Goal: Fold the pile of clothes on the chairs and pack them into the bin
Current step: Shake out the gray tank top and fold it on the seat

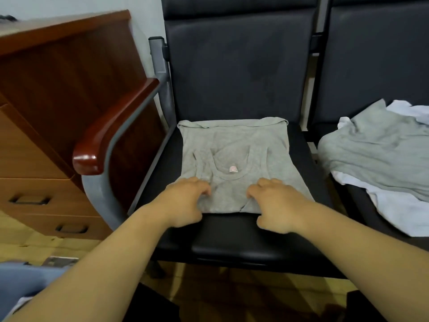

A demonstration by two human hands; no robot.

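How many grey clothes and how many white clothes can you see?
Grey: 2, the grey top on the left chair, a grey piece on the right chair.
White: 1 white piece showing, under that grey piece.
Total: 3.

A black chair has a soft, shiny seat. A grey top lies flat on it, folded up, with its neck hole showing. Just beside it on the right is a second chair, and a messy heap of clothes, grey and white, lies on that seat.
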